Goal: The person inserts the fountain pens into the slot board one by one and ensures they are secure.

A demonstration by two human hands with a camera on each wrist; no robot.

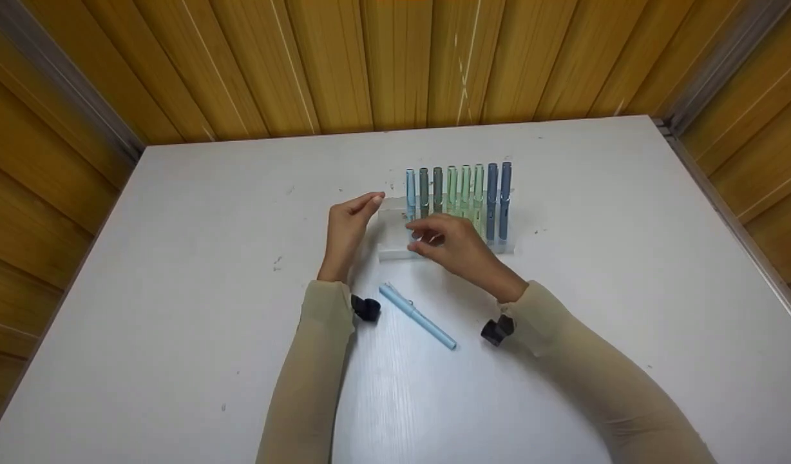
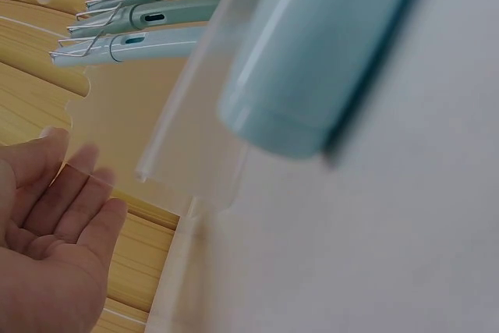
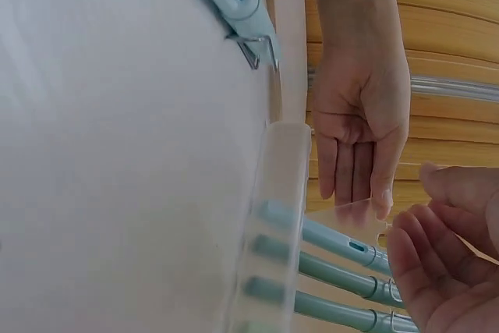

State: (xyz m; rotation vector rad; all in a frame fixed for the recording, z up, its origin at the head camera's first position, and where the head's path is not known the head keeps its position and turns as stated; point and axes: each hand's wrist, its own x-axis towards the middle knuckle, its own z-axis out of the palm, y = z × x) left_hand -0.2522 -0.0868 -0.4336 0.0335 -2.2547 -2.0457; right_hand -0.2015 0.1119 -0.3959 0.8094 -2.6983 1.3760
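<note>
A clear pen stand (image 1: pixel 395 225) holds several upright pens in a row. My left hand (image 1: pixel 349 232) is at the stand's upper left corner, pinching its edge between thumb and fingers; some fingertips show through the clear sheet in the left wrist view. In front of the stand is my right hand (image 1: pixel 453 248), thumb and fingers bent loosely and apart, holding nothing. It is close to the light blue pen (image 1: pixel 410 187) at the row's left end. A second light blue pen (image 1: pixel 418 316) lies slanted on the table between my forearms, its cap end toward the stand.
Along the row stand dark green pens (image 1: pixel 424 187), light green pens (image 1: pixel 466 183) and dark blue pens (image 1: pixel 505 193) at the right end. The white table (image 1: pixel 176 290) meets a wood-patterned wall (image 1: pixel 344 64) at the back. Black wrist cameras (image 1: pixel 368 309) sit on both sleeves.
</note>
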